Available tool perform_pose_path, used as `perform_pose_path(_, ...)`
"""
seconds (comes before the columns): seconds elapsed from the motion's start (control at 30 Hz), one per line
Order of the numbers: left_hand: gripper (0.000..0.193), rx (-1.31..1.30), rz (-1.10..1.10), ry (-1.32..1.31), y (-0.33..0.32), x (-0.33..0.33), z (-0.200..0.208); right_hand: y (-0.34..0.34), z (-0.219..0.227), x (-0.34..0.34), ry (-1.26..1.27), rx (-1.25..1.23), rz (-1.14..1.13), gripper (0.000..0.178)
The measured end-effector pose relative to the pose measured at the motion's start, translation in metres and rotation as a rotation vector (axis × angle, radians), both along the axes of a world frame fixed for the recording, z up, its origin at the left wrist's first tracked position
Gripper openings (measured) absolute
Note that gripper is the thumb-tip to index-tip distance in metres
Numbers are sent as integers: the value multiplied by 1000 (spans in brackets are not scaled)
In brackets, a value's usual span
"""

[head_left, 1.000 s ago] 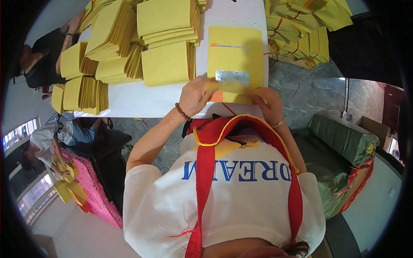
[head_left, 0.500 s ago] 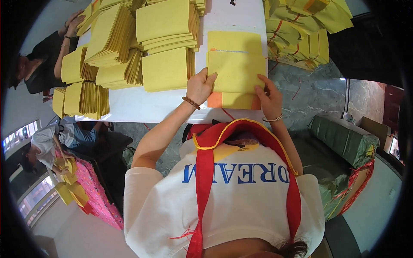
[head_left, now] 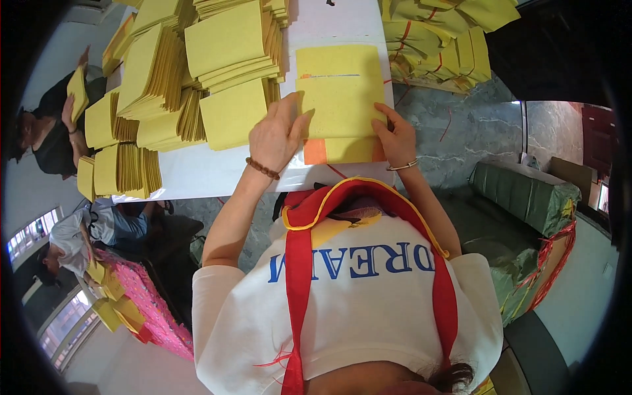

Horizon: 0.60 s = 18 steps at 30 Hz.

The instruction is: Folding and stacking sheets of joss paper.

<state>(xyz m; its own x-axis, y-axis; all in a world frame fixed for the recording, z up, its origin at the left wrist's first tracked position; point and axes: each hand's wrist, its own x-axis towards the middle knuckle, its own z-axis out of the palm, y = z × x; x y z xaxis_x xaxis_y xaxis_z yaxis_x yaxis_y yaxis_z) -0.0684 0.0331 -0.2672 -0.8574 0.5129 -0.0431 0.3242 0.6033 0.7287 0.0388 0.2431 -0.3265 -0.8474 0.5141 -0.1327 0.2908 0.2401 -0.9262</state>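
Note:
Yellow paper sheets [head_left: 342,105] lie overlapped on the white table in front of me, with orange patches along their near edge. My right hand [head_left: 396,137] holds their right edge, thumb on top and fingers curled at the side. My left hand [head_left: 280,131], wearing a beaded bracelet, is at their left edge. Its fingers stretch forward and its thumb stands apart, close to the paper. Just left of that hand is a stack of folded yellow paper [head_left: 234,115].
More yellow stacks [head_left: 155,72] cover the left of the white table [head_left: 191,174]. Red-tied yellow bundles [head_left: 434,52] stand beyond its right edge. At left, one person [head_left: 56,125] holds yellow paper; another sits by a pink cloth [head_left: 141,283]. Green wrapped packages [head_left: 526,197] are at right.
My left hand has shifted left and loosened from the sheets' left edge, while my right hand stays on the right edge. The far-left person now lifts yellow paper. The view has shifted slightly.

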Motion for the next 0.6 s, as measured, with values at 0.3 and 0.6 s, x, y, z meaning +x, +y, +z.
perform_pose_path(0.3, 50, -236, -405, 634, 46, 17, -41, 1, -11, -1, 87, 6, 6, 34)
perform_pose_path(0.6, 58, -198, -442, 576, 46, 13, -48, -18, -1, 23, 68, 928, 422, 55)
